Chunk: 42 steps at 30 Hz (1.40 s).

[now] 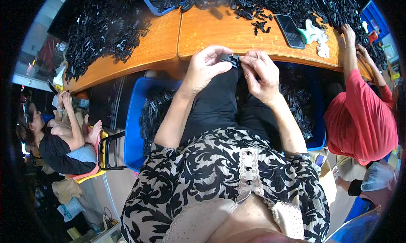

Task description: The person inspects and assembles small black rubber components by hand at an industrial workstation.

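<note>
Bridging both hands: one small black part (229, 58), angular, faintly glossy; pinched by left hand (206, 67) and right hand (263, 76), lap side of orange bench (211, 34)'s near edge; bare strip ahead, black heaps (103, 36) beyond.

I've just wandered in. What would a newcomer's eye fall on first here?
Probably the person's left hand and right hand at the picture's centre, with a small black piece held between their fingers. Next, the big heap of dark bits on the left of the orange table. Then the red top of someone at the right.
</note>
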{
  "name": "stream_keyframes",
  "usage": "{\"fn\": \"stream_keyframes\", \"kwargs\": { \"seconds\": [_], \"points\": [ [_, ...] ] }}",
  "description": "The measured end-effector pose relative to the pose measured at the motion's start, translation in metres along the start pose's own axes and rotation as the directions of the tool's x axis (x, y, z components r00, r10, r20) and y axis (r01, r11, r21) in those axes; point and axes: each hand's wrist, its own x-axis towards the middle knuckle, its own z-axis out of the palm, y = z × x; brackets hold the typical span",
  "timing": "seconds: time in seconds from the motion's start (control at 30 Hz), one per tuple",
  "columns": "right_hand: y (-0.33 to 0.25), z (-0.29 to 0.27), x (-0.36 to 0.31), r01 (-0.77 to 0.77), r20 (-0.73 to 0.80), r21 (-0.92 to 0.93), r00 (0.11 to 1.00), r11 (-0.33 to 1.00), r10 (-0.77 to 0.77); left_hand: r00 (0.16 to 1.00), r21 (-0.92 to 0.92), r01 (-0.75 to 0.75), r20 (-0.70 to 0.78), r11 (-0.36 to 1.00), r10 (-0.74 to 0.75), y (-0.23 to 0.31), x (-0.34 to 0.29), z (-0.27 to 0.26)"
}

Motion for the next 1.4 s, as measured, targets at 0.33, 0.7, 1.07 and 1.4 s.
{"fn": "stream_keyframes", "kwargs": {
  "seconds": [0.33, 0.7, 1.07, 1.4],
  "points": [
    [-0.019, 0.007, -0.005, 0.165, -0.002, -0.158, 0.986, 0.974, -0.167, 0.994, -0.609, 0.048, 0.104, 0.791, 0.019, -0.005, -0.013, 0.016],
    [-0.017, 0.007, -0.016, 0.195, 0.1, -0.337, 0.98, 0.921, -0.171, 0.987, -0.582, 0.041, -0.102, 0.812, -0.124, -0.007, -0.026, 0.05],
    [-0.018, 0.017, -0.028, 0.223, 0.294, -0.371, 0.949, 0.901, -0.114, 0.952, -0.551, 0.023, -0.242, 0.834, -0.186, -0.015, -0.015, 0.041],
    [0.088, -0.008, 0.01, -0.346, -0.199, -0.529, 0.938, 0.775, 0.283, 0.81, 0.166, -0.129, -0.551, 0.978, 0.2, -0.033, 0.129, -0.023]
  ]
}}
